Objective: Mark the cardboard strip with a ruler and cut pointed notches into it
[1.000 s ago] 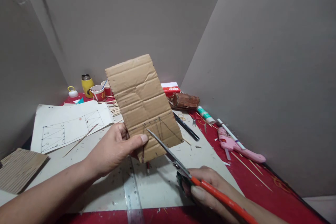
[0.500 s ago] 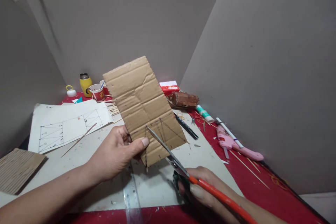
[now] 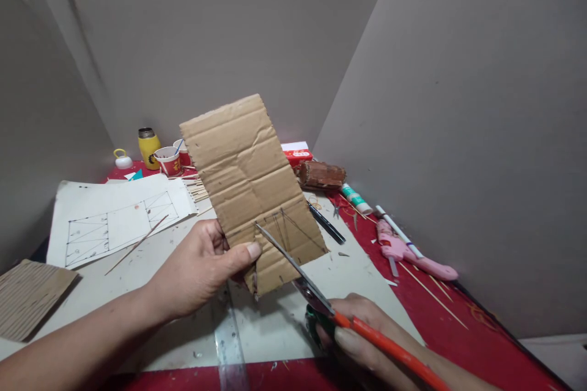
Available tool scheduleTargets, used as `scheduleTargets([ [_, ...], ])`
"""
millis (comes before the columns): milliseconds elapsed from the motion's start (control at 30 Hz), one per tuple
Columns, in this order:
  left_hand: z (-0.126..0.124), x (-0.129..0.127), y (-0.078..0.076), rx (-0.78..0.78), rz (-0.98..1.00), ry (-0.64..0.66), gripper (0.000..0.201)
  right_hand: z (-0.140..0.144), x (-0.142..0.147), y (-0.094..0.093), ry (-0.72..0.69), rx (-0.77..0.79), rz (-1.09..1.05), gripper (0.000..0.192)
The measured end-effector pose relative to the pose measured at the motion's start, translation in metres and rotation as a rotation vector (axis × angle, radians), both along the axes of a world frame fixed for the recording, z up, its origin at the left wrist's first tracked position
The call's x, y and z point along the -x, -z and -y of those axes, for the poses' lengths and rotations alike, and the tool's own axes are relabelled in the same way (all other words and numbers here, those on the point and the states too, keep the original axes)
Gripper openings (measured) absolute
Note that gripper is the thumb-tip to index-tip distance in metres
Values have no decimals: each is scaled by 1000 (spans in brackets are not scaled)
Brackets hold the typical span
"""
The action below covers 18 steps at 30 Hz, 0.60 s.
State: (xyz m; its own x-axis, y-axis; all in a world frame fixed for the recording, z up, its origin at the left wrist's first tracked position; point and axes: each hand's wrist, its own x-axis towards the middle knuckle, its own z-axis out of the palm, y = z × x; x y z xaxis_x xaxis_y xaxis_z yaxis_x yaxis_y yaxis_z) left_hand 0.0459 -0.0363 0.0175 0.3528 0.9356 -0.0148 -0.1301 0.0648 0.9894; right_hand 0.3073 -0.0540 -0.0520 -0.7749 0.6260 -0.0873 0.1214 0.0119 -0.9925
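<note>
Craft corner: glue gun (image 3: 415, 252), drawn plan (image 3: 117, 218), scattered sticks (image 3: 200, 189).

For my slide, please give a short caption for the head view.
Left hand holds a cardboard sheet while right hand cuts it with orange-handled scissors.

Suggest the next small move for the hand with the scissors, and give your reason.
Probably close the scissors along the pencilled lines. The right hand has the blades open across the lower edge of the cardboard piece, tip at the drawn triangles, while the left hand pinches that piece off the table.
</note>
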Motion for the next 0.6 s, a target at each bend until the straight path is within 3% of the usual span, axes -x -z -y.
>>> scheduleTargets([
  [267, -3, 9, -6, -124, -9, -125, 20, -4, 1, -7, -5, -23, 60, 55],
  [467, -1, 10, -4, -153, 6, -125, 28, -5, 1, -6, -22, -8, 55, 57],
  [600, 0, 7, -3, -110, 42, -120, 30, -6, 0, -6, -30, -81, 85, 58],
])
